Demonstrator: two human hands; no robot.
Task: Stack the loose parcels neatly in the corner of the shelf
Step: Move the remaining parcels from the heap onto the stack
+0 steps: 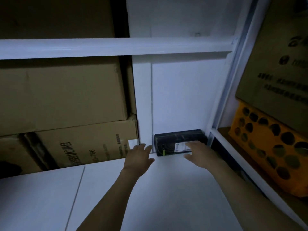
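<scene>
Black oblong labelled parcel [178, 136] lies in the white shelf's [166, 189] back right corner, long axis along the back wall. Right hand [198, 154] nearer, fingers spread at its front face. Left hand [139, 157] splayed just left.

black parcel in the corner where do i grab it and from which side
Probably from the front. The black parcel lies lengthwise against the wall, its right end by the upright, so only its left end, top and front look free: left hand on the left end, right hand over the top front edge.
</scene>
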